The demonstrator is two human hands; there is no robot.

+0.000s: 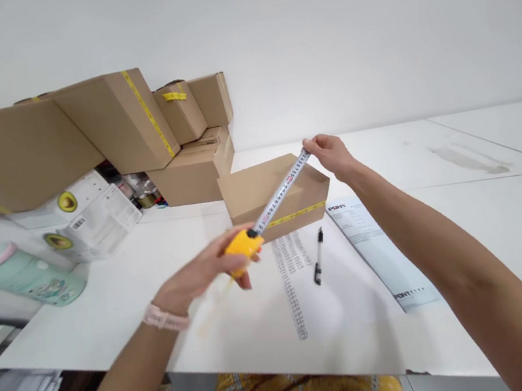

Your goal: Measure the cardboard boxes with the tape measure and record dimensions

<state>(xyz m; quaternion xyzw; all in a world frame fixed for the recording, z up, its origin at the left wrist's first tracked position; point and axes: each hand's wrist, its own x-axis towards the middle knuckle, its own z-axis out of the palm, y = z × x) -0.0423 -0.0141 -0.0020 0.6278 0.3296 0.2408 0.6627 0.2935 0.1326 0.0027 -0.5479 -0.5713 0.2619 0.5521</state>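
Observation:
A yellow tape measure (244,248) is gripped in my left hand (212,261), which is slightly blurred. Its white blade (283,190) runs out up and to the right, and my right hand (331,155) pinches the free end. The blade stretches in front of a small cardboard box (270,187) with a yellow tape strip along its lower side. Whether the blade touches the box I cannot tell. Below the box lies a sheet of paper (344,295) with columns of writing, and a black-capped pen (319,256) rests on it.
Several cardboard boxes (112,124) are stacked at the back left against the wall. White cartons with avocado pictures (93,218) and a mint-green container (33,276) stand at the left. A printed PONT form (406,271) lies under my right forearm. The table's front edge (293,375) runs close to my lap.

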